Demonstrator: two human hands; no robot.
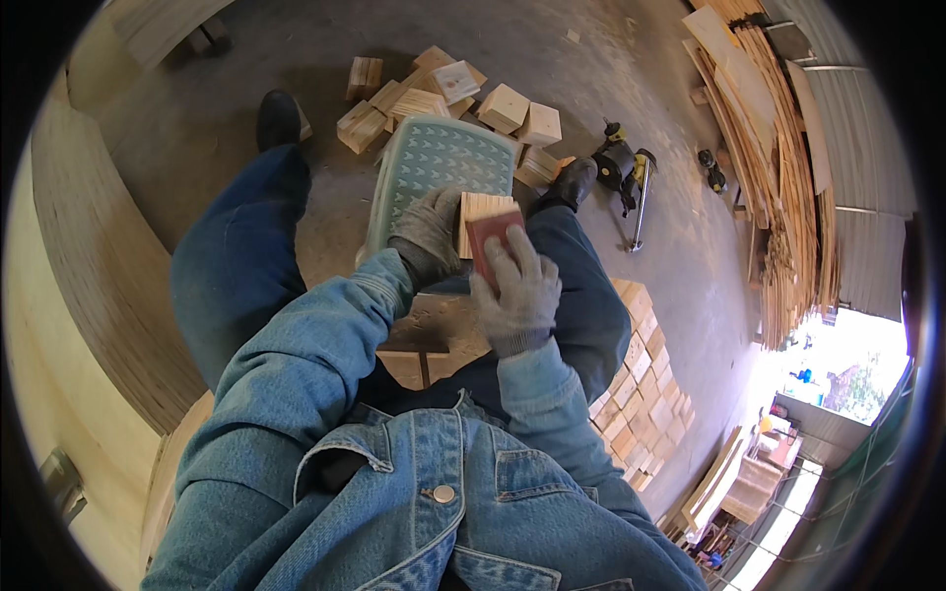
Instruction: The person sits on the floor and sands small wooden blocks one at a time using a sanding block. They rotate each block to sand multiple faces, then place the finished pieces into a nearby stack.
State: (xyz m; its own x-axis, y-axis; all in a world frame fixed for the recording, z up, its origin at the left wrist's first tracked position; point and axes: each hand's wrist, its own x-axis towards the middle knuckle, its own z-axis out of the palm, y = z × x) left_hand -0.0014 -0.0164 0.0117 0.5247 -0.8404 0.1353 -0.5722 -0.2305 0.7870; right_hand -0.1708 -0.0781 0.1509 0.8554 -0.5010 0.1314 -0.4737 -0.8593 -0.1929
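Observation:
Between my knees, a wooden block [483, 205] with layered grain is held above a pale green plastic stool [443, 158]. My left hand [431, 229], in a grey knit glove, grips the block's left side. In my gloved right hand [517, 288] is a reddish-brown sanding block [490, 239], pressed flat over the near right part of the wooden block and covering it. The fingers of my right hand lie along the sanding block's upper face. Where my left fingertips end is partly hidden behind the wooden block.
Loose wooden blocks [414, 94] lie heaped beyond the stool. Rows of blocks [641, 384] stand on the floor by my right leg. Yellow-and-black power tools [623, 167] rest beyond my right foot. Long boards [778, 177] lean at the right wall; large wooden panels [99, 256] stand at left.

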